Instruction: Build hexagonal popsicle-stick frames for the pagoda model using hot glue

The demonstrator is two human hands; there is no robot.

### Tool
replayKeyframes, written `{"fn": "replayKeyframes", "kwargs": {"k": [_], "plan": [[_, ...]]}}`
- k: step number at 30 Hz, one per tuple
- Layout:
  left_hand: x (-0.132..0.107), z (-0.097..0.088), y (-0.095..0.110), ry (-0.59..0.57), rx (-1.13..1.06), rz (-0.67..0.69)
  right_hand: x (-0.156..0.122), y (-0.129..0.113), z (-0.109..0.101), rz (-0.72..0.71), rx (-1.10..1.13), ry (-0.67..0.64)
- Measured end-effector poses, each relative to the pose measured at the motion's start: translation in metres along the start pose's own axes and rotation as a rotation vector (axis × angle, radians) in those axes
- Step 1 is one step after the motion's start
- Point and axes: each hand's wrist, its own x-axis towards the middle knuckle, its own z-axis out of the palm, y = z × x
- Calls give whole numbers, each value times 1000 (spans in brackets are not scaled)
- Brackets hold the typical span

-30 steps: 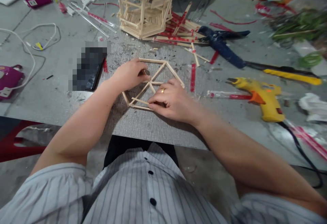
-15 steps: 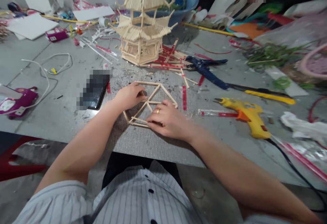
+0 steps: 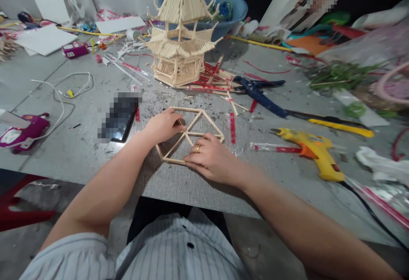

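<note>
A flat hexagonal frame of thin wooden sticks point(image 3: 204, 120), with spokes meeting at its middle, lies on the grey table point(image 3: 64, 144) in front of me. My left hand point(image 3: 164, 126) rests on its left side, fingers curled and pinching a stick near the centre. My right hand point(image 3: 209, 158), a ring on one finger, presses down on the frame's near right edge with fingers bent over the sticks.
A stick-built pagoda model point(image 3: 179, 37) stands behind the frame, with loose sticks and red wrappers point(image 3: 220, 80) beside it. A yellow glue gun point(image 3: 315, 152) lies to the right, a dark phone point(image 3: 119, 116) to the left, blue-handled cutters point(image 3: 262, 92) further back, a blue basin point(image 3: 223, 10) behind.
The camera has tilted up, showing more of the far table and the whole pagoda. Both hands stay on the hexagonal frame with only small finger shifts.
</note>
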Motion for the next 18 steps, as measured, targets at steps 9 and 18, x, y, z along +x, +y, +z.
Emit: {"fn": "replayKeyframes", "kwargs": {"k": [9, 18], "plan": [[0, 0, -2, 14, 14, 6, 2, 2, -5, 60, 42, -55], [3, 4, -8, 63, 26, 51, 4, 3, -6, 96, 34, -92]]}}
